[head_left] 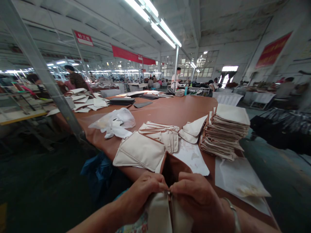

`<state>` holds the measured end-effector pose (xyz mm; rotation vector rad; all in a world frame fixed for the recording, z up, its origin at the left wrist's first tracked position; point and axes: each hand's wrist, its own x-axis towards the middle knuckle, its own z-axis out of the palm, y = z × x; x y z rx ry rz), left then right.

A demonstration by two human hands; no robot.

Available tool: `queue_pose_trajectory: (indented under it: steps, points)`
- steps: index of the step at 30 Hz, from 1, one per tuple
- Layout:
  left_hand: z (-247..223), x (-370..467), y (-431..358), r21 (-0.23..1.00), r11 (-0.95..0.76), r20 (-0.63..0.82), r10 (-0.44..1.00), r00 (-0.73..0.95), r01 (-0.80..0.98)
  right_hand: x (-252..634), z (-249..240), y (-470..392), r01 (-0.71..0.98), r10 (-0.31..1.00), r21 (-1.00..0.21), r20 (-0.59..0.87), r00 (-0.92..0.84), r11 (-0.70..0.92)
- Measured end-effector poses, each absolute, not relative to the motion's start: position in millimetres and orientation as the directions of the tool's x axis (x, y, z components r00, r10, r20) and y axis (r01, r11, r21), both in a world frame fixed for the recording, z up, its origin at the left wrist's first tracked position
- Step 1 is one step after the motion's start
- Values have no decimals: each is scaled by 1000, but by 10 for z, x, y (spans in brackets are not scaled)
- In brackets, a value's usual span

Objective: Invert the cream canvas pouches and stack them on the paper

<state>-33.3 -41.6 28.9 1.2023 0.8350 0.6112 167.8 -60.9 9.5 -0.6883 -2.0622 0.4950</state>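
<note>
A cream piece with brown lining point(159, 215) hangs at the table's near edge, its opening spread and a zipper-like strip running down its middle. My left hand point(143, 191) pinches the edge just left of the strip. Close beside it, my right hand point(198, 194) is closed on the edge to the right, with a bangle on the wrist. Just beyond my hands lie a flat cream piece point(143, 150) and a row of overlapping cream pieces point(167, 134). A tall stack of cream pieces with brown edges point(224, 132) stands at the right.
The brown-covered table point(177, 108) holds a clear plastic bag point(116, 121), dark stacked pieces point(121, 101) and white pieces at the far left. A metal post point(48, 74) rises at the left edge. White sheets point(240, 178) lie at the right. Several people are in the background.
</note>
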Motion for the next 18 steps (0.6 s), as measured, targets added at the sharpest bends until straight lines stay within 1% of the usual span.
queue_pose_trajectory:
  steps: [2, 5, 6, 7, 8, 10, 13, 15, 18]
  points:
    - [241, -314, -435, 935, 349, -254, 777, 575, -58, 1720, 72, -614, 346, 582, -469, 636, -506, 813]
    - [192, -308, -414, 927, 373, -271, 725, 634, -30, 1773, 51, -614, 414, 503, -300, 646, -574, 859]
    - [184, -315, -397, 934, 356, -266, 712, 650, -8, 1784, 56, -611, 425, 492, -272, 641, -589, 863]
    - [180, -325, -379, 945, 326, -257, 703, 663, 21, 1791, 68, -608, 427, 494, -272, 631, -598, 863]
    - [180, -337, -363, 957, 284, -246, 696, 674, 56, 1793, 86, -602, 421, 514, -304, 617, -596, 854]
    - [193, -366, -342, 974, 194, -221, 677, 702, 119, 1786, 132, -585, 392, 588, -439, 564, -580, 808]
    - [242, -410, -349, 986, 80, -161, 668, 727, 145, 1773, 201, -549, 337, 683, -630, 452, -574, 700]
    - [286, -433, -365, 989, 18, -120, 677, 727, 146, 1780, 232, -532, 297, 722, -728, 375, -582, 618]
    - [341, -447, -376, 987, -44, -86, 678, 730, 157, 1823, 246, -527, 246, 760, -843, 257, -597, 478]
